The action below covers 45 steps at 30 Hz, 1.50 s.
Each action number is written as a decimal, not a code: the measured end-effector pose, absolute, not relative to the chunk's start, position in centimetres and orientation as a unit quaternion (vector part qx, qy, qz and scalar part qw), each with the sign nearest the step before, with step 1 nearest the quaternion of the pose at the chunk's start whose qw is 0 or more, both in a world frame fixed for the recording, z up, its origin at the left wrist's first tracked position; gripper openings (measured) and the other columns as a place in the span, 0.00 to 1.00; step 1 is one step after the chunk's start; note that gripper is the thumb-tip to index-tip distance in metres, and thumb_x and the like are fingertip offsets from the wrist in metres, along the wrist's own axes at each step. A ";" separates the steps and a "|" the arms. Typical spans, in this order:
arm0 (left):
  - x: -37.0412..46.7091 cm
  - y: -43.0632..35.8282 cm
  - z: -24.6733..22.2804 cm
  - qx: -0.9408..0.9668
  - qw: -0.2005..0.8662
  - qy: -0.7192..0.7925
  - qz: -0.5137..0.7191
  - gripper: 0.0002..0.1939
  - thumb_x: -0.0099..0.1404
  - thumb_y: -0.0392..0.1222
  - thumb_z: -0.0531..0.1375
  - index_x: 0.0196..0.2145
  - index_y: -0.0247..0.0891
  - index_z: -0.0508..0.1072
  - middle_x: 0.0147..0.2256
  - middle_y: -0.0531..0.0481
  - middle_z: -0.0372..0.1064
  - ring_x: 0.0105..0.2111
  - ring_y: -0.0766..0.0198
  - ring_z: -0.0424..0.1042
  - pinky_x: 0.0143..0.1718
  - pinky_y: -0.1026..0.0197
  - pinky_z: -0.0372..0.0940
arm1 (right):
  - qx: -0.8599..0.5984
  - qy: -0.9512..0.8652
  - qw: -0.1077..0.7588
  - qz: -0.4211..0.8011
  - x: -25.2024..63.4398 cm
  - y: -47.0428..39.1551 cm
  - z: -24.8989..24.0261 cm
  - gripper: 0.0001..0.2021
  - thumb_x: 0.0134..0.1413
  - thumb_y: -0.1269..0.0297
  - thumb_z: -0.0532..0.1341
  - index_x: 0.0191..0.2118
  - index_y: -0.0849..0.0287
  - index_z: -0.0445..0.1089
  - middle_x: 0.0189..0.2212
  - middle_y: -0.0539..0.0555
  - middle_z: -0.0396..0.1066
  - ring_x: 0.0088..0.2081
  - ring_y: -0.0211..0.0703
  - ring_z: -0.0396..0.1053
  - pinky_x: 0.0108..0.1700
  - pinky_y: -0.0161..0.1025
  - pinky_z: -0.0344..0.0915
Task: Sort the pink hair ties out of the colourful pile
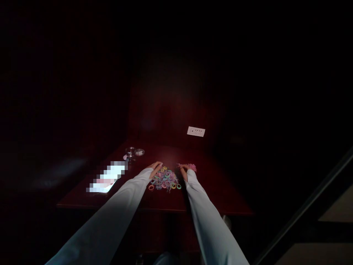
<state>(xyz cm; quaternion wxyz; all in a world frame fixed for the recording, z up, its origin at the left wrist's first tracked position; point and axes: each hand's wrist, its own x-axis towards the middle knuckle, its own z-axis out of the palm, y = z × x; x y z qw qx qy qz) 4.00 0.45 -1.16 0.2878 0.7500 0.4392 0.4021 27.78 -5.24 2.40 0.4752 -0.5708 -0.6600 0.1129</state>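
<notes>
A heap of small, loop-shaped hair ties [165,179] in pastel and bright colours lies on the dark red table between my two hands. My left hand [156,166] is at the far left edge of the heap, fingers stretched out and nothing visible in them. At the far right edge is my right hand [184,169], its fingers reaching left and apparently apart. Its palm side is hidden. Just beyond the right wrist sits a separate pink cluster [192,167], partly covered by the sleeve; its kind is too small to make out.
A lit phone or tablet [111,176], its screen blurred out, lies on the table [215,195] to the left. Behind it stand a clear round container [130,151] and a small clear dish [139,152]. A white socket plate [196,131] is on the back panel. Surroundings are very dark.
</notes>
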 end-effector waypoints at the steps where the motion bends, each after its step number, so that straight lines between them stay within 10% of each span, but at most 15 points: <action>1: 4.0 1.3 -1.3 0.746 0.303 0.423 0.416 0.33 0.69 0.69 0.45 0.51 0.45 0.75 0.54 0.47 0.77 0.56 0.52 0.74 0.61 0.54 0.66 | -0.557 -0.665 0.484 0.111 27.4 -4.4 2.3 0.14 0.60 0.61 0.55 0.36 0.56 0.78 0.36 0.55 0.80 0.42 0.46 0.77 0.50 0.42 0.73; 15: 4.0 6.7 -2.6 0.803 0.404 0.272 0.343 0.33 0.63 0.60 0.65 0.62 0.46 0.68 0.62 0.44 0.70 0.62 0.50 0.71 0.64 0.48 0.62 | -0.404 -0.837 0.367 0.027 27.0 -1.7 1.9 0.09 0.61 0.61 0.64 0.46 0.52 0.79 0.42 0.54 0.76 0.45 0.47 0.68 0.50 0.44 0.65; 26: 3.0 5.6 -0.9 0.887 0.237 0.254 0.305 0.25 0.58 0.61 0.70 0.46 0.42 0.79 0.52 0.45 0.68 0.56 0.49 0.67 0.65 0.48 0.56 | -0.423 -0.838 0.323 0.125 28.4 -3.0 -0.4 0.22 0.54 0.62 0.68 0.56 0.52 0.75 0.50 0.56 0.76 0.52 0.50 0.71 0.57 0.46 0.66; 36: 2.9 5.0 -0.2 0.844 0.317 0.321 0.290 0.25 0.59 0.63 0.66 0.45 0.43 0.82 0.37 0.51 0.66 0.33 0.64 0.62 0.36 0.62 0.60 | -0.474 -0.755 0.415 0.181 26.9 -2.4 0.0 0.10 0.52 0.62 0.68 0.41 0.58 0.81 0.35 0.54 0.79 0.33 0.41 0.72 0.38 0.37 0.69; 45: 4.0 5.6 -1.2 0.819 0.351 0.325 0.317 0.23 0.48 0.59 0.68 0.35 0.39 0.81 0.30 0.52 0.68 0.28 0.66 0.59 0.30 0.63 0.55 | -0.468 -0.664 0.530 0.243 27.3 -1.9 -1.3 0.14 0.50 0.52 0.69 0.38 0.57 0.79 0.32 0.54 0.79 0.33 0.42 0.72 0.34 0.36 0.68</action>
